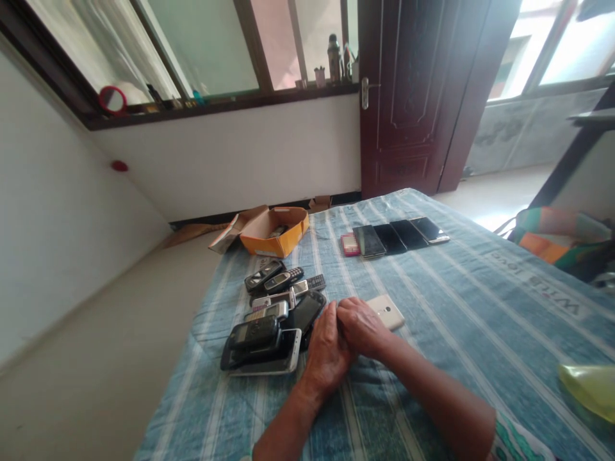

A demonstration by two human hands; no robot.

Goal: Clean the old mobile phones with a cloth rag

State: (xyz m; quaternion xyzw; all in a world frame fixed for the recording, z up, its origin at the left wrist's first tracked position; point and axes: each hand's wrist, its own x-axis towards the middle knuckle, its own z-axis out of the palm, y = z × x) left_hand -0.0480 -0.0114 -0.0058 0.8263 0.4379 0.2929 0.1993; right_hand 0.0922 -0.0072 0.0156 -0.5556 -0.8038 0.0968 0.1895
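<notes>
Both my hands rest together on a blue striped cloth [461,307]. My left hand [327,349] lies next to a pile of old mobile phones [273,314], fingers curled and close together. My right hand [360,326] is closed over the near end of a white phone [390,310] lying back-up on the cloth. The hands touch each other. What sits under the fingers is hidden.
A row of several dark smartphones and a small pink phone [394,237] lies farther back. An open orange cardboard box [273,232] stands at the far left corner. A yellow-green object [589,387] sits at the right edge. A dark door [413,96] is behind.
</notes>
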